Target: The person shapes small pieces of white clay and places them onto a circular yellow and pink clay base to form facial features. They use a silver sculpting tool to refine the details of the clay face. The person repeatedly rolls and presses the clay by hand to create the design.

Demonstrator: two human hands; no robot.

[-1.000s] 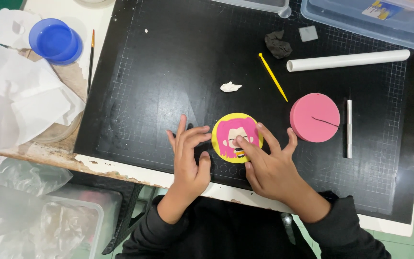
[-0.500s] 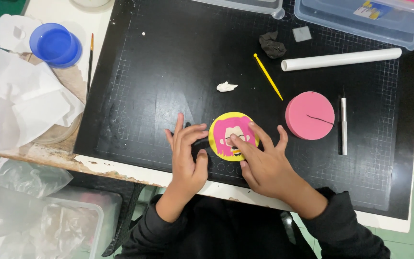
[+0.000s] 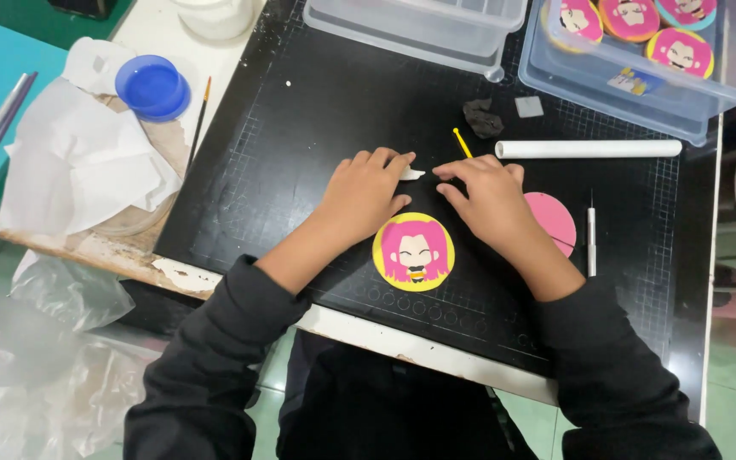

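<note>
Both hands [image 3: 423, 192] pinching small white clay bit [image 3: 411, 174], mostly hidden btwn fingertips; pink disc [image 3: 555, 221] half-covered.

A clear plastic storage box [image 3: 641, 94] stands at the far right of the black mat, holding round pink-faced discs. A small rectangular sticker label [image 3: 629, 82], blue, white and yellow, sits on its near wall. To its left, at the far centre, stands a second clear plastic box [image 3: 419, 30], unlabelled. No signs or screens are visible.
</note>
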